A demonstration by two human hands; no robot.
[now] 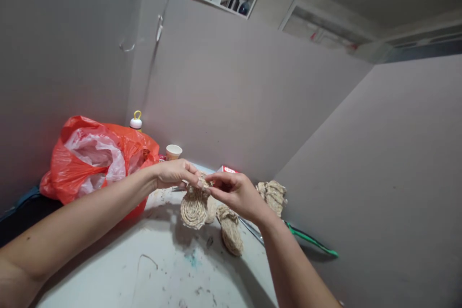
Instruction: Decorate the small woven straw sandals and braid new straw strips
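A woven straw piece with a round coiled end hangs above the white table, its narrow top pinched by my left hand. On the right side of that same top, the thumb and fingers of my right hand are closed together. Just below and to the right, a straw bundle rests on the table. Another pale piece is partly hidden behind the woven one.
A red plastic bag stands at the left, with a paper cup and a white-capped bottle behind. More straw lies at the right, near a green strip. Walls enclose the table.
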